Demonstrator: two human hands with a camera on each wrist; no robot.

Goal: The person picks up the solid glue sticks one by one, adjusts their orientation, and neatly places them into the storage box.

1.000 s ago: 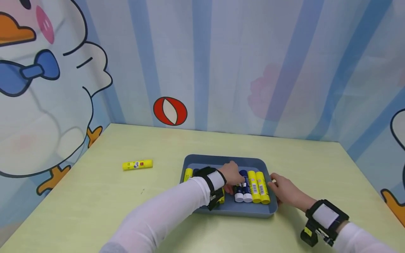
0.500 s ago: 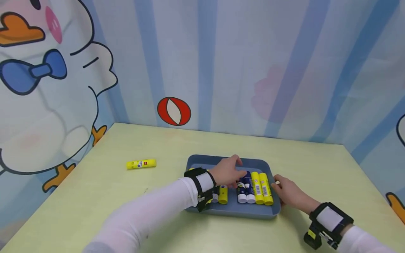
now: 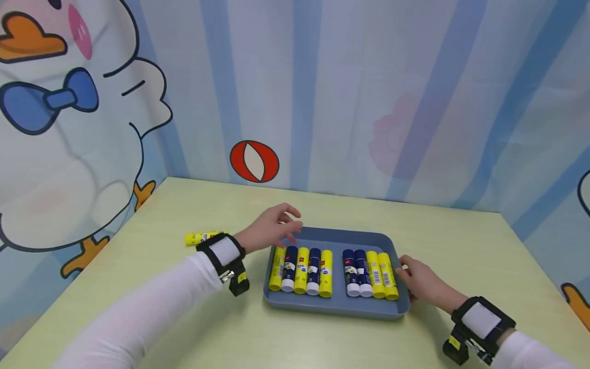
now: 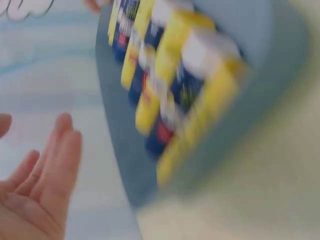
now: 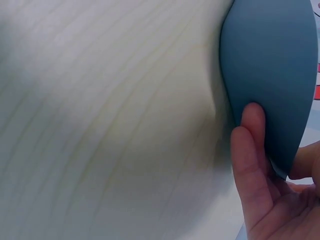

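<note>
A grey-blue tray (image 3: 334,307) holds two rows of glue sticks lying side by side. In its left part, yellow ones such as this glue stick (image 3: 301,270) alternate with dark blue ones. On the right lie two blue glue sticks, then two yellow ones. My left hand (image 3: 272,226), fingers loosely spread and holding nothing, hovers by the tray's back left corner. With thumb and fingers, my right hand (image 3: 425,281) grips the tray's right rim; the right wrist view shows fingers against the outer wall (image 5: 270,65). Another yellow glue stick (image 3: 198,238) lies on the table, partly hidden by the left wrist.
The pale yellow table (image 3: 221,328) stretches around the tray. Behind it hangs a striped blue-and-white backdrop (image 3: 341,102) with cartoon figures. Each wrist carries a strapped camera, such as the left wrist camera (image 3: 238,279).
My left hand has moved left, out from over the tray's middle, uncovering the left row of glue sticks. The right hand stays on the rim.
</note>
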